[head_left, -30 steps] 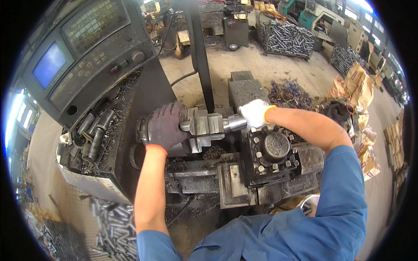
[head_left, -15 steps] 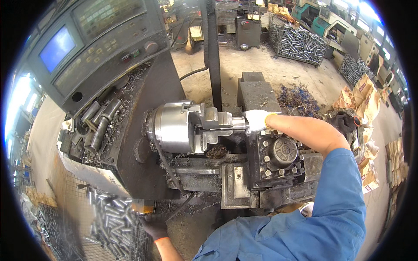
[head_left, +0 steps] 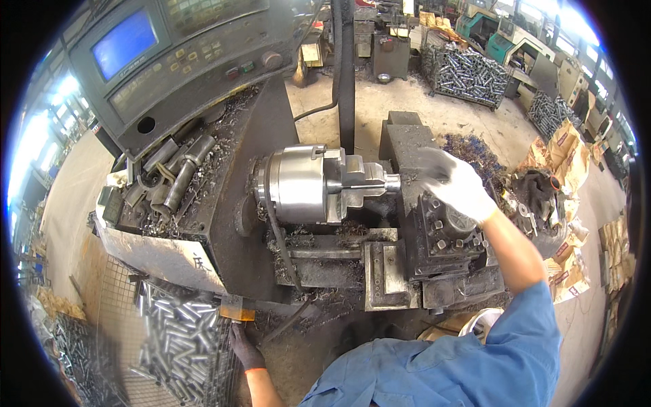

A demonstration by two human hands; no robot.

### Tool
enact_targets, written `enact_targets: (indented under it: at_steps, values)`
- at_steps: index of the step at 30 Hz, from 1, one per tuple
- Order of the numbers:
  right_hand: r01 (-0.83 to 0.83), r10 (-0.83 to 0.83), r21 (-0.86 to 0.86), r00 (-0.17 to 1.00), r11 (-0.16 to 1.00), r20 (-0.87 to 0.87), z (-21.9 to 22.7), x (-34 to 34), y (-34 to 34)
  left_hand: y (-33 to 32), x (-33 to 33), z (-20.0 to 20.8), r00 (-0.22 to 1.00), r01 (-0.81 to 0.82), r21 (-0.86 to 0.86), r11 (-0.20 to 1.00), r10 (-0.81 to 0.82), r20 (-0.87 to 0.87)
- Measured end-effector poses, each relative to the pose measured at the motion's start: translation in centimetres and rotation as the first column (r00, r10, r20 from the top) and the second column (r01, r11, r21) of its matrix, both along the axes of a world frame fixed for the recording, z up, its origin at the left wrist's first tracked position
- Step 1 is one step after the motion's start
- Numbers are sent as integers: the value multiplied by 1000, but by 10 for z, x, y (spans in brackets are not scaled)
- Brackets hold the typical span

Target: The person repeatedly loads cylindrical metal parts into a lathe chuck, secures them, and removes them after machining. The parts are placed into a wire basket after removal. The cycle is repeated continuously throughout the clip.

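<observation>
My right hand (head_left: pixel 461 186), in a white glove, is raised over the lathe's tool post (head_left: pixel 456 227), its fingers blurred but seemingly apart, with nothing visible in them. To its left and apart from it, a short bright metal bar (head_left: pixel 392 183) sticks out of the jaws of the lathe chuck (head_left: pixel 298 183). Low on the left, my left hand (head_left: pixel 247 351), in a dark glove, reaches up to the underside of a small box with an orange face (head_left: pixel 237 310) below the machine housing. Its fingertips are hidden there, so their grip cannot be made out.
A control panel with a lit blue screen (head_left: pixel 125 45) stands at upper left. Metal tooling pieces (head_left: pixel 183 176) lie among chips on the ledge below. A wire crate of metal rods (head_left: pixel 176 339) sits lower left. Behind me-side machinery, brown paper sacks (head_left: pixel 568 159) stand at right.
My right hand has left the end of the bar in the chuck and moved right, over the tool post. The left hand stays by the orange-faced box. The whole view has shifted slightly.
</observation>
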State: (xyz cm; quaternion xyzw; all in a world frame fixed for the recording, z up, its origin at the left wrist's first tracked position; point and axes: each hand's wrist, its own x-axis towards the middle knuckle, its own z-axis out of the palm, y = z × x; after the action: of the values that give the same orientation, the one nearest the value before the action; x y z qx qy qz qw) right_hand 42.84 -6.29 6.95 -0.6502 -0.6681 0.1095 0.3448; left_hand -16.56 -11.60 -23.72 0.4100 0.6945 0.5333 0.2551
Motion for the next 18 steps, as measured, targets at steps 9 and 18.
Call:
enact_targets:
  at_steps: [9,18]
  values:
    - [7,-88,-164,867,986,-491,-62,-71,-168,77,141,229,641,504,454,735,35,-767]
    - [-150,-94,-394,839,907,-535,-111,-48,-184,317,285,384,418,212,-11,977,-101,-903]
